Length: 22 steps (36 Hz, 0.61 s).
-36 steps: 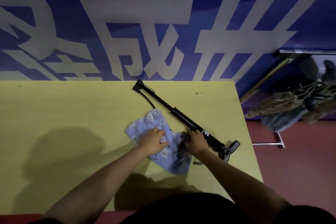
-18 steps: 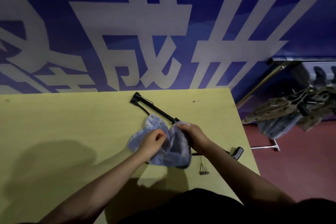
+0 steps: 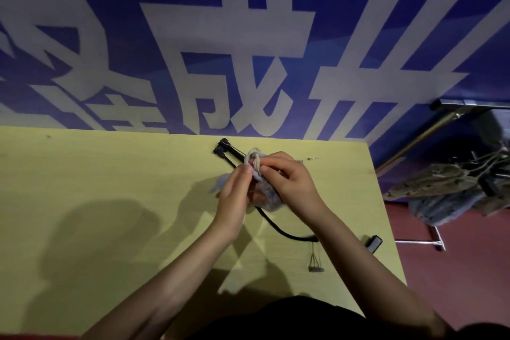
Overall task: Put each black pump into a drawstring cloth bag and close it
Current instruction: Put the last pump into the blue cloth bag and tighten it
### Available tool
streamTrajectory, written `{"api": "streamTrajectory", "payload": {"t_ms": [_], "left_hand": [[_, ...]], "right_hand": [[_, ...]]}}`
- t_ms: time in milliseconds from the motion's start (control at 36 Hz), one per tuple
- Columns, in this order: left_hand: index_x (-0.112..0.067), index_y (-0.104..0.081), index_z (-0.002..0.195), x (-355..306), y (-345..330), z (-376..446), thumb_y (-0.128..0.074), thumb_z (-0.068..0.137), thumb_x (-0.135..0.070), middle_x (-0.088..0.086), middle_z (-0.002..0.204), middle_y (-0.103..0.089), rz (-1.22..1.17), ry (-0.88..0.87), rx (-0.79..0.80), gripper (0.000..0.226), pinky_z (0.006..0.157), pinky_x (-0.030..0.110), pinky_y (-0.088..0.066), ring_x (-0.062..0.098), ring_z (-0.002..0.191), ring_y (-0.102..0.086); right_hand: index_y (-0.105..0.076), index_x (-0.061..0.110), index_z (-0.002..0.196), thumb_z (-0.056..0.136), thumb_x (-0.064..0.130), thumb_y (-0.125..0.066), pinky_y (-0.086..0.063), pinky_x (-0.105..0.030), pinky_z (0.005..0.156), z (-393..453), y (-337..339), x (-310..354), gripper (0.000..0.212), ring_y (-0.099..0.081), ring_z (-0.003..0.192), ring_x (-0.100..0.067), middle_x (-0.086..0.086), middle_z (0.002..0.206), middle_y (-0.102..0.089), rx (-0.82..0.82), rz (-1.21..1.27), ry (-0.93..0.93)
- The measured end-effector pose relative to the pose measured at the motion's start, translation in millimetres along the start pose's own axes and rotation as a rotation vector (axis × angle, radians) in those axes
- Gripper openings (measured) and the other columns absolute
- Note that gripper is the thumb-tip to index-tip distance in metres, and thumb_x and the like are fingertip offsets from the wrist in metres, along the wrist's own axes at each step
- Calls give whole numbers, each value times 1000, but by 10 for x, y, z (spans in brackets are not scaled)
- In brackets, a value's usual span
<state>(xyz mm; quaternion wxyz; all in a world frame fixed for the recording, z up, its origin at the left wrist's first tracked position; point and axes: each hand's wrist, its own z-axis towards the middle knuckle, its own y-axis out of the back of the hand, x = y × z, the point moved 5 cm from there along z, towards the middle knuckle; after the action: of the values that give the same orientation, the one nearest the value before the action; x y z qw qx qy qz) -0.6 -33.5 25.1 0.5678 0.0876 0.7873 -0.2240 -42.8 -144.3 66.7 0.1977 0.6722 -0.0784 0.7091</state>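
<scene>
**Hands working the bag's cord, pump not yet inside**

Head view: hands are meeting above the far middle of the yellow table, bunching a pale blue drawstring cloth bag between them. The left hand is holding the gathered cloth from the left side, its fingers curling up towards the bag's top. The right hand is coming in from the right, its fingers pinching at the light cord, which is looping up above the knuckles. Whether the mouth is being loosened or pulled tight cannot be told from here.

The black pump is lying on the table under and behind the hands, running diagonally: its head end is showing at the far side just beyond the cord, its hose is curving out below the bag, and a dark end piece is sticking out near the table's right edge past the right forearm. So the pump is looking to be outside the bag.

By my judgement, the step in hand is readying the bag's mouth. The next move is calling for the opening to be spread wide and one end of the long pump fed in, which will be awkward because the bag is looking short beside it.

Beyond the table's right edge, a metal rack is holding more cloth bags over the red floor.
</scene>
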Motion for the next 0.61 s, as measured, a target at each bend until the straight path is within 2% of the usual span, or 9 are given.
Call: {"api": "streamTrajectory", "payload": {"t_ms": [56, 83, 194, 278, 361, 417, 500, 556, 611], "left_hand": [[-23, -65, 114, 0, -2, -19, -42, 102, -26, 5, 105, -73, -12, 8, -11, 25, 78, 34, -52, 21, 96, -68], [-23, -65, 111, 3, -1, -26, -40, 102, -23, 1, 100, -74, -28, 19, -16, 27, 79, 34, -52, 18, 92, -68], [-19, -67, 107, -8, -2, -45, -37, 103, -18, 4, 101, -74, -38, 66, -28, 30, 90, 39, -51, 21, 95, -69], [-15, -67, 109, -16, 14, -43, -35, 104, -18, 11, 110, -71, -105, 130, -2, 33, 98, 42, -49, 27, 107, -66], [-4, -57, 127, -40, -1, -22, -31, 104, -25, 17, 128, -62, -161, 246, 38, 41, 108, 44, -40, 29, 121, -58], [1, -53, 131, -110, 1, -33, -30, 103, -26, 17, 127, -60, -203, 320, 56, 46, 105, 36, -42, 27, 118, -57], [0, -61, 121, -186, -1, -32, -36, 99, -32, 18, 109, -68, -215, 368, 146, 46, 87, 33, -54, 28, 98, -67], [1, -63, 119, -223, 46, -18, -43, 96, -39, 22, 113, -67, -201, 391, 168, 50, 95, 40, -50, 33, 104, -65], [3, -62, 121, -227, 116, 40, -55, 90, -44, 28, 120, -62, -128, 353, 175, 56, 106, 47, -42, 38, 114, -60]], "right_hand": [[-70, 27, 93, 89, -7, -56, -44, -13, 85, -42, 11, 10, 37, -60, 91, 0, 5, 95, -63, 14, 9, -28], [-71, 27, 92, 89, -8, -55, -45, -15, 84, -68, 22, -2, 38, -61, 90, -3, 5, 94, -65, 10, 31, -52], [-68, 8, 97, 90, -8, -54, -53, -23, 74, -160, 60, -89, 23, -65, 80, -14, -11, 91, -69, -45, 181, -204], [-66, 26, 96, 86, 8, -64, -49, -22, 73, -197, 84, -205, 21, -60, 78, -11, -1, 90, -65, -48, 60, -256], [-58, 37, 106, 80, 23, -73, -42, -16, 78, -210, 113, -245, 33, -54, 88, -4, 10, 103, -56, -53, -172, -231], [-56, 31, 120, 79, 23, -75, -40, -18, 82, -205, 135, -238, 46, -51, 98, -8, 12, 105, -50, -84, -284, -173], [-52, 25, 131, 78, 34, -76, -36, -17, 89, -200, 171, -250, 59, -42, 108, -10, 8, 110, -45, -127, -398, -153], [-59, 24, 122, 73, 51, -68, -29, -5, 85, -184, 172, -239, 57, -35, 106, -8, 6, 109, -45, -111, -486, -148], [-67, 16, 101, 70, 60, -56, -31, -9, 77, -153, 154, -279, 56, -38, 97, -12, 1, 97, -50, -58, -559, -158]]}}
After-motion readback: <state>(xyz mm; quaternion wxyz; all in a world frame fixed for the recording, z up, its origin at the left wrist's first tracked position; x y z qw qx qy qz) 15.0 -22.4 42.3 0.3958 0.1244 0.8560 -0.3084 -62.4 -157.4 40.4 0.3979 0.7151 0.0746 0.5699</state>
